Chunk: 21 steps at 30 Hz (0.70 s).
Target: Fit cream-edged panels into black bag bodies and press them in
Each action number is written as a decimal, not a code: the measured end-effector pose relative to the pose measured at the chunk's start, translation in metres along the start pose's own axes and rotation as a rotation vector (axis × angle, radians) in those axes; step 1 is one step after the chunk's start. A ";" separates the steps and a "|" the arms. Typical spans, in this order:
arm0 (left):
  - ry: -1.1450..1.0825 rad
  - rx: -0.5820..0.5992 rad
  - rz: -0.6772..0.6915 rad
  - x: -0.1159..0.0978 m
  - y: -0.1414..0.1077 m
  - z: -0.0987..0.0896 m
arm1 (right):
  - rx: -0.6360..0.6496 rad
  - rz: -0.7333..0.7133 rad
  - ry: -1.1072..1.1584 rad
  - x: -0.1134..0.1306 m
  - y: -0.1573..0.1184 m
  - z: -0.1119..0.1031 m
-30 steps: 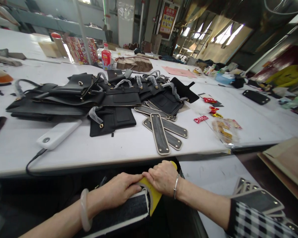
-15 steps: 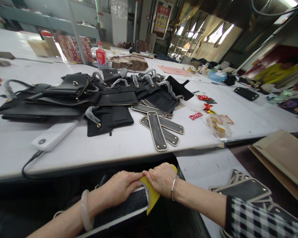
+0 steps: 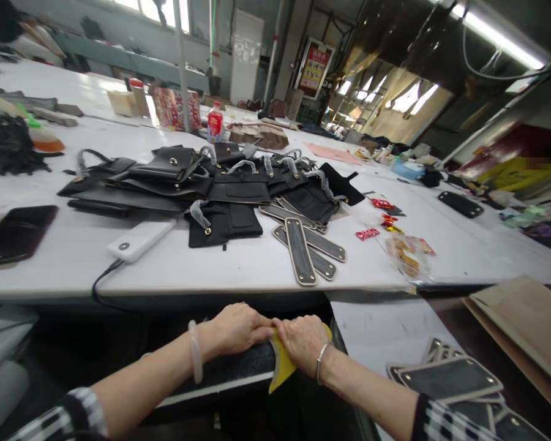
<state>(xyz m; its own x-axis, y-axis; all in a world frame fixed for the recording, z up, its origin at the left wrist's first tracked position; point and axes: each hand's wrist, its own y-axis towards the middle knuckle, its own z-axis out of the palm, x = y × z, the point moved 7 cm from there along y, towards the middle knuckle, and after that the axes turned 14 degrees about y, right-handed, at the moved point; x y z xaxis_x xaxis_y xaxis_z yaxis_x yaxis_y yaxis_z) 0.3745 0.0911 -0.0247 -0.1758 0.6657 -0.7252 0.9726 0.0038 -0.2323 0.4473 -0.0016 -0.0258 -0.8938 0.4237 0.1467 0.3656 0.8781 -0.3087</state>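
My left hand (image 3: pixel 241 327) lies over the top of a black panel with a white edge (image 3: pixel 239 373), its fingers bent over and the fingertips at a yellow piece (image 3: pixel 282 367). The yellow piece is curved, with a pale rim, and sits against the panel's right end. My right hand (image 3: pixel 305 340) grips its upper part, thumb close to my left fingertips. The two hands meet just below the table's front edge. The underside of the panel is lost in shadow.
Black handbags (image 3: pixel 165 177) with wrapped handles are heaped on the white table (image 3: pixel 239 269). Nearby are dark studded strips (image 3: pixel 300 251), a white power bank (image 3: pixel 142 239), a phone (image 3: pixel 21 233) and snack wrappers (image 3: pixel 367 234). More studded pieces (image 3: pixel 450 376) lie at right beside brown cardboard (image 3: pixel 523 331).
The view has swung left, bringing the phone and my left sleeve into sight. Both hands keep their places around the yellow piece and the panel, with the panel tilted a little flatter.
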 end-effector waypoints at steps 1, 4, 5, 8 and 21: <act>-0.023 -0.027 -0.007 0.002 -0.004 -0.007 | 0.001 -0.014 -0.012 0.002 0.001 0.000; -0.118 -0.163 -0.081 0.024 -0.034 -0.037 | 0.008 -0.083 -0.047 0.005 0.004 0.001; -0.159 -0.221 -0.123 0.036 -0.051 -0.046 | 0.012 -0.113 -0.057 0.004 0.005 0.002; -0.297 -0.407 -0.282 0.080 -0.120 -0.058 | 0.019 -0.211 -0.063 -0.001 0.014 0.008; -0.828 -0.752 -0.447 0.093 -0.197 0.025 | -0.048 -0.535 -0.062 0.105 0.070 0.006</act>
<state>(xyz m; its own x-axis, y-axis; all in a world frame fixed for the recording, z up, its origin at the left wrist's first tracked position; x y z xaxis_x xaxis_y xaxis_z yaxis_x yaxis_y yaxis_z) 0.1629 0.1332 -0.0626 -0.2959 -0.1847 -0.9372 0.5976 0.7296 -0.3325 0.3771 0.1029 -0.0377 -0.9716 -0.0981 0.2154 -0.1346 0.9775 -0.1621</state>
